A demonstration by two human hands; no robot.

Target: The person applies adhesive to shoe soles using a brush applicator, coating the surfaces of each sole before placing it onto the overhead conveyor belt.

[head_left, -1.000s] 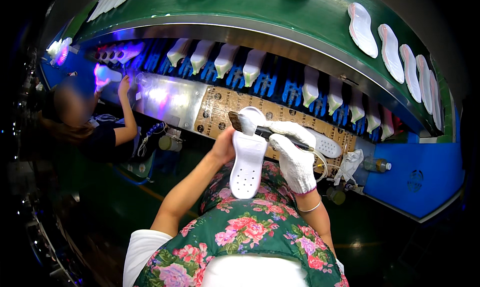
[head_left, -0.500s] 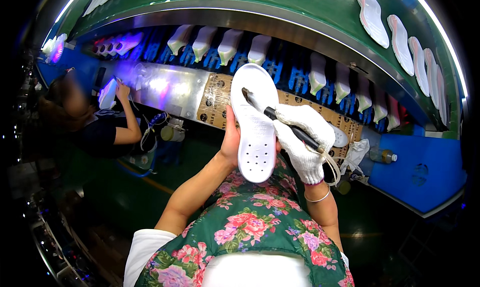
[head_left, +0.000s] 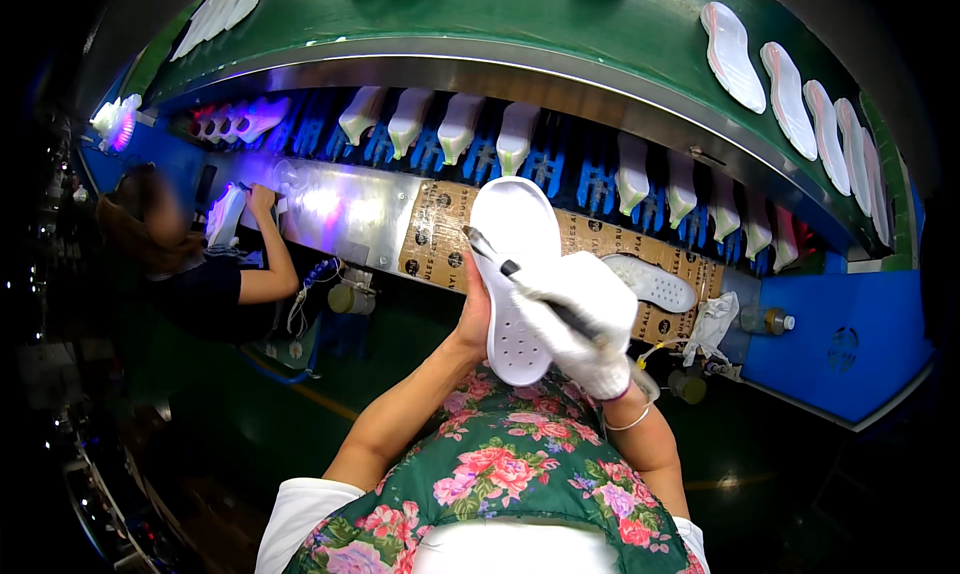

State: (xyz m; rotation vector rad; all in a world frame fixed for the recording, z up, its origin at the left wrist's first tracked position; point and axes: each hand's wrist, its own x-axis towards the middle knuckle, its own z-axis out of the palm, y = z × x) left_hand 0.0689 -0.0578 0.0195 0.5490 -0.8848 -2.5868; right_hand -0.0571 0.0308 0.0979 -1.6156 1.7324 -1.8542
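A white shoe sole (head_left: pixel 515 219), with small holes at its near end, is held upright lengthwise in front of my apron. My bare left hand (head_left: pixel 474 319) grips it from the left side, and most of its fingers are hidden behind it. In my right hand (head_left: pixel 595 309), which wears a white knitted glove, is a black-handled brush (head_left: pixel 487 247) with a pale tube at its back end. The dark brush tip lies at the sole's left edge, near the middle of its length. Motion slightly blurs the glove and the handle.
Another white sole (head_left: pixel 655 282) lies on the cardboard-covered bench (head_left: pixel 435 224). Beyond it, pale shoe uppers (head_left: pixel 460 129) stand in a row on blue holders. More soles (head_left: pixel 735 59) rest on the green shelf (head_left: pixel 500 19). A bottle (head_left: pixel 765 320) and white cloth (head_left: pixel 712 326) sit right; a co-worker (head_left: pixel 190 244) is left.
The brush tip has moved from the sole's inner surface to its left edge. My gloved hand has shifted left and down. In the picture the held sole sits lower.
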